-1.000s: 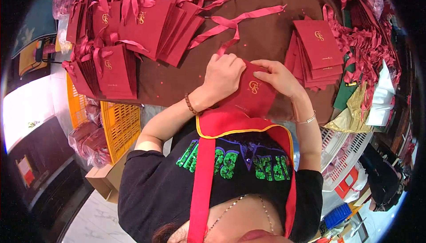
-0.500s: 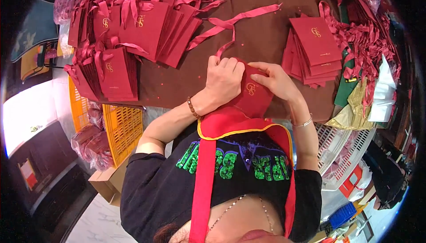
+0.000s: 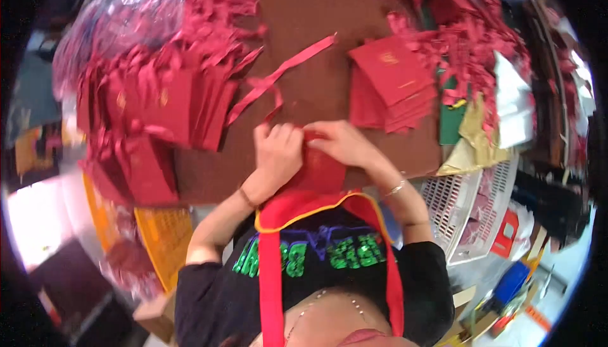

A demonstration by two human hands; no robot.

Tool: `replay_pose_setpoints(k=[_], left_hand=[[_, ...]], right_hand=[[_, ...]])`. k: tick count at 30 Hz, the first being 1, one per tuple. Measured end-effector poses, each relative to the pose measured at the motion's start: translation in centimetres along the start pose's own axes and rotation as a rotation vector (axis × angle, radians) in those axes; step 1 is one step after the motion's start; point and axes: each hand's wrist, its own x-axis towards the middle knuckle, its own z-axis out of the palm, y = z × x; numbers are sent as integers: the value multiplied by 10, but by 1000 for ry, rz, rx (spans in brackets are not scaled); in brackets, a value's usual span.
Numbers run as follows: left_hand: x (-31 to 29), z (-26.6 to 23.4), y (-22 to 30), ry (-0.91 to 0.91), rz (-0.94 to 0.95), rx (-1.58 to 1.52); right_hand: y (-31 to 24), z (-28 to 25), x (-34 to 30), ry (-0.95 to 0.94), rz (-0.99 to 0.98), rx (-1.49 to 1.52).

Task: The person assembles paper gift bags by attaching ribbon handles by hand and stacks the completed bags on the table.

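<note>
A small dark red paper gift bag with a gold print lies at the table's near edge, against my red apron. At its top left edge, my left hand is closed, with a pinkish-red ribbon running out from under its fingers across the cloth. My right hand pinches the bag's top edge between thumb and fingers, close beside the left. The fingertips and the ribbon's end are partly hidden and blurred.
Red bags with ribbon handles stand in rows at the left. A fanned pile of red bags lies at the right, by tangled ribbons and white paper. Below the table are a yellow crate and a white crate.
The whole view has shifted, so the table appears lower and farther left. My hands stay together at the bag's top edge, and the loose ribbon still trails from the left hand.
</note>
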Motion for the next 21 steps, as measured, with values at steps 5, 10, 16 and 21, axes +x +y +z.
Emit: replay_pose_setpoints(k=[5,10,16,21], left_hand=[[-2,-18,-19,-100,72,-246],[5,-26,-30,-261,73,-391],[20,-29,-49,-581,-253,-647],[42,-32,-59,-1008,-344,-976]], right_hand=[[-8,-5,1,-114,52,-2],[-10,5,-6,-84,-38,-23],[-20,8,-8,-111,-43,-96],[-26,9,-8,-87,-125,-148]])
